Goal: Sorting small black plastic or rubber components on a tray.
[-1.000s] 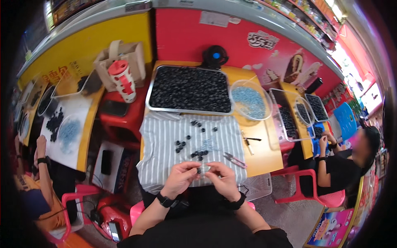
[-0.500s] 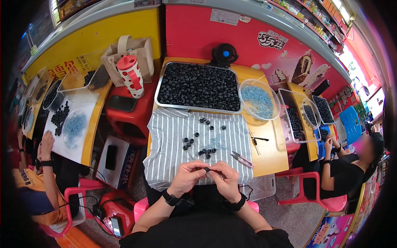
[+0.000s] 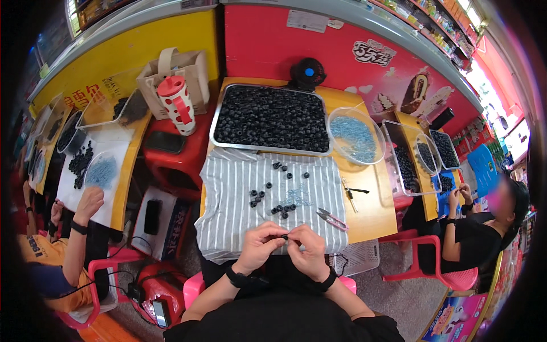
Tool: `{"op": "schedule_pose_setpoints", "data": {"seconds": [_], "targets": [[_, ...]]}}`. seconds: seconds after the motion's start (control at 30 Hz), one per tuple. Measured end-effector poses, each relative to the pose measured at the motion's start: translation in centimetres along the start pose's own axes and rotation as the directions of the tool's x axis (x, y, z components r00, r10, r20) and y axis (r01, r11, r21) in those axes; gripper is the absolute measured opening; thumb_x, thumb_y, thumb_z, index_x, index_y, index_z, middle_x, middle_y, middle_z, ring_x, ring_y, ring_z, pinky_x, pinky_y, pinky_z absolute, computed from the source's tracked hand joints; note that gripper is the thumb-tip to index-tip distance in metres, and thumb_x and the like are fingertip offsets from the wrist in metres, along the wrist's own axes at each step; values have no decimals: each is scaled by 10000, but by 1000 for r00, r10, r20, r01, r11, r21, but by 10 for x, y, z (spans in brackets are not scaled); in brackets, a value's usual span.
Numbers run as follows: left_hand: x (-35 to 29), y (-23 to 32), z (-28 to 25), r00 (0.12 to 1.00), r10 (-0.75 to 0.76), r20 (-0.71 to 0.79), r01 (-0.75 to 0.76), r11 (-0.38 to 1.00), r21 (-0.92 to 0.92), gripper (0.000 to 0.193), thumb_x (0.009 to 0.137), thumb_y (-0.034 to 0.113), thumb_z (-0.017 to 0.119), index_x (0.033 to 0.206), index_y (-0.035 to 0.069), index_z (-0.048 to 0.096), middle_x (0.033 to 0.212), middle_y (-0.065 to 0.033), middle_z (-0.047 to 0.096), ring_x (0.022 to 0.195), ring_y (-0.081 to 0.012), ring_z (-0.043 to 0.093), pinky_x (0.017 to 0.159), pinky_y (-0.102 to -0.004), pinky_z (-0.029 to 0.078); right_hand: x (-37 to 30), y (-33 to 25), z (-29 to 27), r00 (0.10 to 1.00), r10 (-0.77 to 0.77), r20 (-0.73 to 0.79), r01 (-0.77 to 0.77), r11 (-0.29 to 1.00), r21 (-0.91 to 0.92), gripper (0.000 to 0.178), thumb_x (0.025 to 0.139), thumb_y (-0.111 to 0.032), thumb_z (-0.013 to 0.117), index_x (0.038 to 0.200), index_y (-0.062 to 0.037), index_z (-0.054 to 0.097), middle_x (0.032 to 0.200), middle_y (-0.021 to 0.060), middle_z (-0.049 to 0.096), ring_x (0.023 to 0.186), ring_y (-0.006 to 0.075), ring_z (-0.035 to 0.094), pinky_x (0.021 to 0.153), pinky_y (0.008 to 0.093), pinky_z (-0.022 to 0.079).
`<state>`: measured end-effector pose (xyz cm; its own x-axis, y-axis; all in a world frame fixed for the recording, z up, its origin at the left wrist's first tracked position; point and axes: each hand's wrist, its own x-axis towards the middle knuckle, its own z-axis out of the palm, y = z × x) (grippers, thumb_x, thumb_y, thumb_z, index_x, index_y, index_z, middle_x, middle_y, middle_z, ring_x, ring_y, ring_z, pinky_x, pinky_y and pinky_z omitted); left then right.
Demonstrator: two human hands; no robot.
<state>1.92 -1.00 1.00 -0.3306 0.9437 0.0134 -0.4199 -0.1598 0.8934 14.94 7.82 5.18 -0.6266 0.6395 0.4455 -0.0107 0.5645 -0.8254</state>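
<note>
Over the near edge of a grey-and-white striped cloth (image 3: 225,194), my left hand (image 3: 258,247) and my right hand (image 3: 308,251) meet fingertip to fingertip. Both are closed in a pinch around one small black ring-shaped piece (image 3: 284,236), mostly covered by the fingers. Several more black ring-shaped pieces (image 3: 257,198) lie scattered on the cloth ahead of my hands. Among them is a loose patch of tiny pale-blue clear bits (image 3: 299,195). Thread snips (image 3: 332,220) with pink handles rest on the cloth to the right of my right hand.
A metal tray (image 3: 213,130) heaped with black pieces and a clear round tub (image 3: 380,155) of pale-blue bits stand behind the cloth. A black fan (image 3: 307,73) sits at the back. Thin tools (image 3: 348,195) lie right. People work at tables on both sides.
My hands stay together at the cloth's near edge, the fingers shifting slightly around the black piece. At the left, a co-worker's hand has moved nearer across the white sheet.
</note>
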Motion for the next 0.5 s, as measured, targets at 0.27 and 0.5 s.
{"op": "schedule_pose_setpoints", "data": {"seconds": [0.27, 0.5], "targets": [[-1, -2, 6, 982, 185, 34, -187, 934, 305, 228, 801, -113, 632, 998, -14, 689, 941, -66, 598, 815, -112, 597, 684, -211, 478, -10, 15, -16, 955, 256, 151, -281, 943, 176, 73, 796, 66, 582, 840, 29, 626, 775, 56, 603, 651, 82, 536, 558, 233, 415], [1, -7, -1, 998, 26, -49, -24, 999, 40, 245, 828, -108, 624, 1057, -30, 660, 935, -55, 620, 812, -107, 611, 699, -228, 506, -7, 10, -15, 889, 410, 203, -457, 801, 386, 40, 869, 18, 619, 896, 21, 648, 768, 15, 610, 691, 55, 550, 601, 210, 445]]}}
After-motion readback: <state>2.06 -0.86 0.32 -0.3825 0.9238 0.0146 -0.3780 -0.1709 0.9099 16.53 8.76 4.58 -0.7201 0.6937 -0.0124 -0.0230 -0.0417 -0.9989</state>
